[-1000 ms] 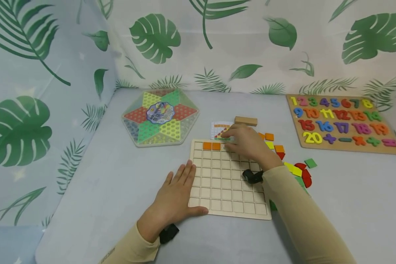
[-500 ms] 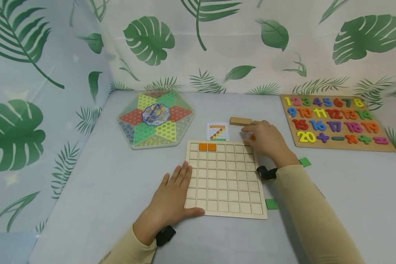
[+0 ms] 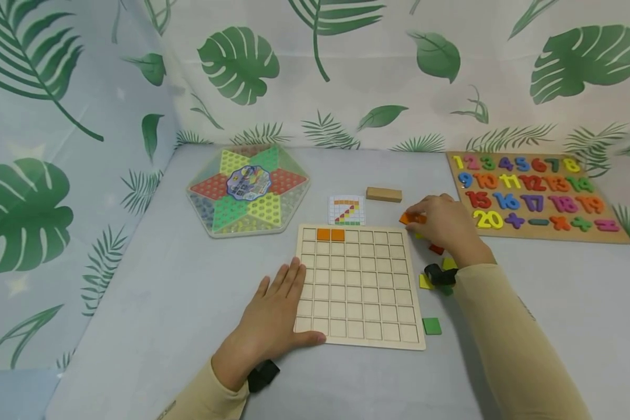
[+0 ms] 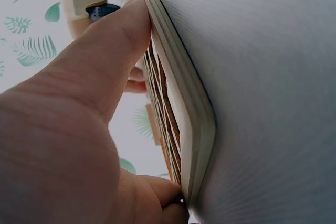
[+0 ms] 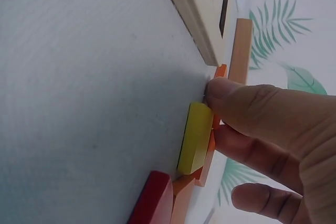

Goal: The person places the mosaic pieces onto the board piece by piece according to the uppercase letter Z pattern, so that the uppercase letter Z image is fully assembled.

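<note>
My left hand (image 3: 270, 309) lies with straight fingers along the left edge of a wooden grid board (image 3: 354, 278), its thumb at the front edge. Two orange square tiles (image 3: 330, 234) sit side by side in the board's far row. Beyond the board's far right corner, my right hand (image 3: 446, 227) pinches an orange tile (image 3: 405, 219) between thumb and fingers, low over the table. In the right wrist view, a yellow tile (image 5: 195, 140), more orange tiles (image 5: 181, 195) and a red piece (image 5: 153, 203) lie close below the fingers. The hand hides part of this pile in the head view.
A pattern card (image 3: 346, 210) and a wooden block (image 3: 384, 194) lie beyond the board. A hexagonal star-patterned game board (image 3: 249, 189) is at back left, a number puzzle (image 3: 538, 198) at back right. A green tile (image 3: 432, 326) lies right of the grid board.
My right hand has moved right from above the board's far row to the loose orange tiles and now grips one. The left hand stays at the board's edge. The head view has shifted slightly.
</note>
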`<state>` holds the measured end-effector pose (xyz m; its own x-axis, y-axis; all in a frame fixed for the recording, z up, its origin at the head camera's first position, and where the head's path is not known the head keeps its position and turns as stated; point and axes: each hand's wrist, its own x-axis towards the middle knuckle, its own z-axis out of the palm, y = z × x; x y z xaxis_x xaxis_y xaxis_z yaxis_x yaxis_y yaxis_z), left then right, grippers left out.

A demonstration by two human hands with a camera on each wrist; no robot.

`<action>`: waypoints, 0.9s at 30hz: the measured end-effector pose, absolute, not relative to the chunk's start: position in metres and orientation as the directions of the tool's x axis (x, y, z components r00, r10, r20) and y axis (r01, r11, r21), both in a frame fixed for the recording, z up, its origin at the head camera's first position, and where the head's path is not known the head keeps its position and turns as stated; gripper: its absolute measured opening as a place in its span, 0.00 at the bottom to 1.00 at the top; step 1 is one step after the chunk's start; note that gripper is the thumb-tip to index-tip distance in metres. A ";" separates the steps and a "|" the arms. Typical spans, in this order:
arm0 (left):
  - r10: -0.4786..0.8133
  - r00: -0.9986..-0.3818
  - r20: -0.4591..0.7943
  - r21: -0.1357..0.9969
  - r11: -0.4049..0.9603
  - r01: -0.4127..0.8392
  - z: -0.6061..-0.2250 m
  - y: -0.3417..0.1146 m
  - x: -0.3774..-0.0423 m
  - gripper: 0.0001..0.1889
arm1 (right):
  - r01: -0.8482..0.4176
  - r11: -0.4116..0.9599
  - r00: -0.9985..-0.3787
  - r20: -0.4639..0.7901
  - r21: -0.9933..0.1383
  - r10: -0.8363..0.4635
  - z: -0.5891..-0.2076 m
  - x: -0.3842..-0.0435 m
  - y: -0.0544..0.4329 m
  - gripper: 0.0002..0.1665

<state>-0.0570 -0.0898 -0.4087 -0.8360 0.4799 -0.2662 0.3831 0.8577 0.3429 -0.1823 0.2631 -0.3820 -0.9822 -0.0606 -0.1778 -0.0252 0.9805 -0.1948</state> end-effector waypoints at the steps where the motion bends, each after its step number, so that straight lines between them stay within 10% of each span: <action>1: 0.480 -0.836 -0.267 0.341 0.858 0.384 -0.409 -0.090 -0.057 0.66 | -0.024 0.980 -0.982 -0.177 -0.198 -0.059 -0.382 -0.182 0.263 0.23; 27: 0.479 -0.838 -0.260 0.349 0.856 0.381 -0.409 -0.090 -0.056 0.66 | -0.115 0.876 -0.972 -0.127 -0.469 -0.196 -0.378 -0.178 0.240 0.18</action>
<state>-0.0561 -0.0897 -0.4095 -0.8383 0.4790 -0.2604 0.3808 0.8562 0.3491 -0.1780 0.2401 -0.3785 -0.9723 -0.1961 -0.1269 -0.1154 0.8756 -0.4690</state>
